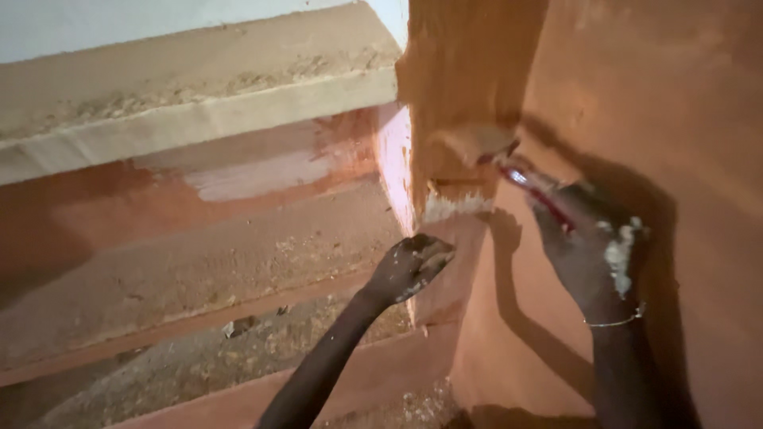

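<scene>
Orange, matte plaster covers the wall (636,95) you face. Your right hand (592,246), flecked with white paste, grips a red-handled brush (509,163) whose bristles press the wall's outer corner beside a rough white patch (455,206). Your left hand (409,266) rests half-curled against that corner, holding nothing. Gritty, dusty concrete steps (199,262) run alongside.

The steps (199,238) lie to the left of the wall (636,79), the left hand (409,266) rests on the wall's corner, and the right hand (592,246) holds a brush (493,151) against the wall above it.
</scene>
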`<state>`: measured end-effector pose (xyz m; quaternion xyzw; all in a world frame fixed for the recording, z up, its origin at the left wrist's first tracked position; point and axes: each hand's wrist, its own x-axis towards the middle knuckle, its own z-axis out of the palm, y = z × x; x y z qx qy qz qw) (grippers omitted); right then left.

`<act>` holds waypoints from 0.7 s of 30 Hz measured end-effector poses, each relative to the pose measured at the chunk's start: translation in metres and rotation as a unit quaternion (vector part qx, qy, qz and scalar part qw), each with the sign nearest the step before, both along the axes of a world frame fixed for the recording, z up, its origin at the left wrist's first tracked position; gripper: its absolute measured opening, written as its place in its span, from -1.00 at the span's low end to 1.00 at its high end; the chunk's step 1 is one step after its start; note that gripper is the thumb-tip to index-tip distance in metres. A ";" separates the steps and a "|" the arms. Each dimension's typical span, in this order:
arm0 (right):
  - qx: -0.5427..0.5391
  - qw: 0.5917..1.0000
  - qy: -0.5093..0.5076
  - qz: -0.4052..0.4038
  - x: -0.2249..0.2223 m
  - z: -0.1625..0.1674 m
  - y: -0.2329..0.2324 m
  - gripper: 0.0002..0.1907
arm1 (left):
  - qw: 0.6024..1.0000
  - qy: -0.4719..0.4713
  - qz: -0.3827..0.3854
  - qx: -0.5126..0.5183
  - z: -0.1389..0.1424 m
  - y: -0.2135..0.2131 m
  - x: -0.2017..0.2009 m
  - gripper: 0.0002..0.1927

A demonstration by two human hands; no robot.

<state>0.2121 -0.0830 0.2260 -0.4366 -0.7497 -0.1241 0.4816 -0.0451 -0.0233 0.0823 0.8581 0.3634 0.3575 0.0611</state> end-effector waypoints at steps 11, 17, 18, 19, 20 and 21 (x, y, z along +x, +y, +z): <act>-0.106 0.978 -0.153 -0.096 -0.010 -0.042 -0.007 -0.72 | 1.000 0.005 -0.008 -0.021 0.008 0.000 0.007 -0.66; 0.031 0.995 -0.090 0.035 0.014 -0.030 0.000 -0.86 | 0.997 0.019 -0.070 -0.008 0.008 0.014 0.012 -0.71; -0.052 0.997 -0.065 0.005 0.013 -0.021 0.002 -0.89 | 0.996 0.020 -0.084 -0.007 0.009 0.020 0.013 -0.72; -0.048 0.998 -0.036 0.004 0.010 -0.013 0.003 -0.85 | 0.995 0.008 -0.095 0.019 0.010 0.026 0.014 -0.72; -0.047 0.999 -0.006 0.002 0.009 -0.003 0.002 -0.81 | 0.994 -0.004 -0.106 0.041 0.009 0.029 0.014 -0.70; -0.048 0.999 0.024 -0.001 0.007 0.003 0.001 -0.77 | 0.991 -0.016 -0.118 0.060 0.008 0.031 0.014 -0.69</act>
